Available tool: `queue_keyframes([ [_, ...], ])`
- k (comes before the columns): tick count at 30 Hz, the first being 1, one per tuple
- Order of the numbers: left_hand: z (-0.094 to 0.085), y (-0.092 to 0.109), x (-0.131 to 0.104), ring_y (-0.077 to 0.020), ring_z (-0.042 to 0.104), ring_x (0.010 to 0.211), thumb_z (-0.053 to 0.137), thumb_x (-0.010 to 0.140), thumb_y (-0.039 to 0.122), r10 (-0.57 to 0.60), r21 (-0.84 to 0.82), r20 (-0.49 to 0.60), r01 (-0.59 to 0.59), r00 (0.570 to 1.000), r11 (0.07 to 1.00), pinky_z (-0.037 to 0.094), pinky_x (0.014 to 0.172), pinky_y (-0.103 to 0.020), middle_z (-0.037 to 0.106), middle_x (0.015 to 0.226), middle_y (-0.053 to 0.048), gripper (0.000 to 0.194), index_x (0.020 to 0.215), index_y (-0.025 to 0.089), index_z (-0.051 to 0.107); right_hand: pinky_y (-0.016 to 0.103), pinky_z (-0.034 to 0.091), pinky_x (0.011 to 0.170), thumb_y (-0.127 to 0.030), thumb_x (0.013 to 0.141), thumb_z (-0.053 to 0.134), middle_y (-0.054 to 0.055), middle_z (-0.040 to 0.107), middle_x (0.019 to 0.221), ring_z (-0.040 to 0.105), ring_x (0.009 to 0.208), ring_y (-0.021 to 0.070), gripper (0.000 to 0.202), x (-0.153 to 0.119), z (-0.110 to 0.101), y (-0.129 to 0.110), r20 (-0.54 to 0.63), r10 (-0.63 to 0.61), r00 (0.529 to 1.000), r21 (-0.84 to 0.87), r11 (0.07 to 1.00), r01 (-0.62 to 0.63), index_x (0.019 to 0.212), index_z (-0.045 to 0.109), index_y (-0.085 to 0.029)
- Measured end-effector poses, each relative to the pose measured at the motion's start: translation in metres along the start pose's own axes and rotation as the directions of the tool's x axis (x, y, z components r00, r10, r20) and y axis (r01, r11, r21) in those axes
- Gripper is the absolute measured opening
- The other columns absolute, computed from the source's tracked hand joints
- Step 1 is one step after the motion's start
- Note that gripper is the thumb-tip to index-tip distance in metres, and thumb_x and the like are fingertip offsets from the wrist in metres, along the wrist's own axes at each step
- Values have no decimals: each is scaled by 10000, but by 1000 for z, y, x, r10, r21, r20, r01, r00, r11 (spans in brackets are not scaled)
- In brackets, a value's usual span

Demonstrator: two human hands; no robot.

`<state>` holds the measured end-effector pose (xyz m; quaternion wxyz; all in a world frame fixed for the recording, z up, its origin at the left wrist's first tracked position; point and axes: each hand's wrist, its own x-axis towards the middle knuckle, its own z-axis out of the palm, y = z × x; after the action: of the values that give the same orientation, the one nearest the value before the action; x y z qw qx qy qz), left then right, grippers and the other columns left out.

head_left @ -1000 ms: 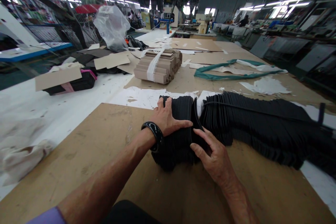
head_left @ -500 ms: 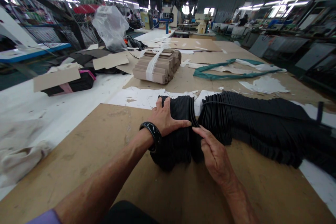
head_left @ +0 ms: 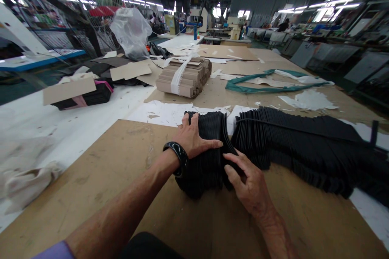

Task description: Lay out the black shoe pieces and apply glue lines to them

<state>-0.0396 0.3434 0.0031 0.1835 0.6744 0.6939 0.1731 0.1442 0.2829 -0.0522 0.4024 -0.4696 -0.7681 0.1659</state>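
A bundle of thin black pieces (head_left: pixel 209 125) stands on edge on the brown board (head_left: pixel 133 145). My left hand (head_left: pixel 194 139) spans its top, fingers over the far left end and thumb along the right side; a shiny black bangle circles that wrist. At the bundle's right side, my right hand (head_left: pixel 247 178) has its thumb and fingers around the edge of a few black pieces that lean away from the rest. A longer row of black pieces (head_left: pixel 298 141), with a dark band along it, extends to the right.
Behind the bundle lies a stack of tan pieces (head_left: pixel 182 79) tied with white strip. A green strip loop (head_left: pixel 243 85) is at back right. Black pieces under a tan card (head_left: pixel 69 91) sit at left, near crumpled cloth (head_left: pixel 27 186). A fan and clear plastic bag (head_left: pixel 130 32) stand behind.
My right hand has moved slightly down, and its thumb and fingers have spread from a pointing shape to around the leaning pieces. My left hand stays on the bundle.
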Motion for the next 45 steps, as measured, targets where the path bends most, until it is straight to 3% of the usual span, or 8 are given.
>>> queue_keyframes([
  [4,0,0,-1,-381,218,1283,524,432,810,6,1,-11,-6,1000,1000,278,1018,-470,115,1426,-230,1212,1374,138,161,379,443,911,-367,788,559,106,597,1119,530,1089,219,293,1,4,-1,-36,-1,999,-41,999,0,1004,604,-175],
  [14,0,-2,-2,-366,198,1295,507,432,822,20,-19,-17,-20,1000,1000,245,1041,-443,112,1425,-228,1212,1371,135,165,392,425,936,-337,820,514,101,580,1153,502,1124,212,295,0,5,-1,-10,0,1000,-59,998,0,1056,586,-176],
  [22,-1,-2,-2,-376,209,1288,493,438,829,13,5,-22,-13,1000,1000,238,1041,-455,119,1425,-233,1209,1370,129,172,390,387,981,-197,842,396,87,506,1254,422,1208,189,397,0,3,1,11,-23,1000,-38,999,24,1234,459,-187],
  [25,-1,-2,-2,-377,201,1291,498,443,823,9,5,-17,-9,1000,1000,231,1044,-457,112,1425,-240,1205,1367,120,175,376,398,970,-123,836,329,91,451,1303,427,1204,180,385,0,2,1,0,-26,1000,-45,999,26,1154,534,-192],
  [28,-2,-1,-2,-376,207,1290,508,448,815,11,4,-16,-11,1000,1000,238,1037,-467,110,1429,-236,1189,1362,128,181,391,421,940,-203,844,400,108,452,1295,473,1161,210,273,0,1,-1,1,-5,1000,-66,998,5,1009,617,-194],
  [32,-2,-1,-3,-378,221,1284,506,448,817,9,6,-19,-9,1000,1000,254,1028,-469,111,1430,-230,1188,1364,135,176,419,416,945,-357,798,539,122,475,1270,467,1164,238,288,0,4,-3,-17,-1,1000,-100,995,-1,1025,606,-192],
  [45,-2,-4,-3,-392,226,1277,470,438,842,22,9,-15,-22,1000,1000,264,1021,-472,107,1428,-234,1203,1369,138,174,417,412,952,-336,784,556,120,512,1231,481,1151,229,269,0,6,-2,-52,-2,999,-99,995,-3,1005,601,-190],
])
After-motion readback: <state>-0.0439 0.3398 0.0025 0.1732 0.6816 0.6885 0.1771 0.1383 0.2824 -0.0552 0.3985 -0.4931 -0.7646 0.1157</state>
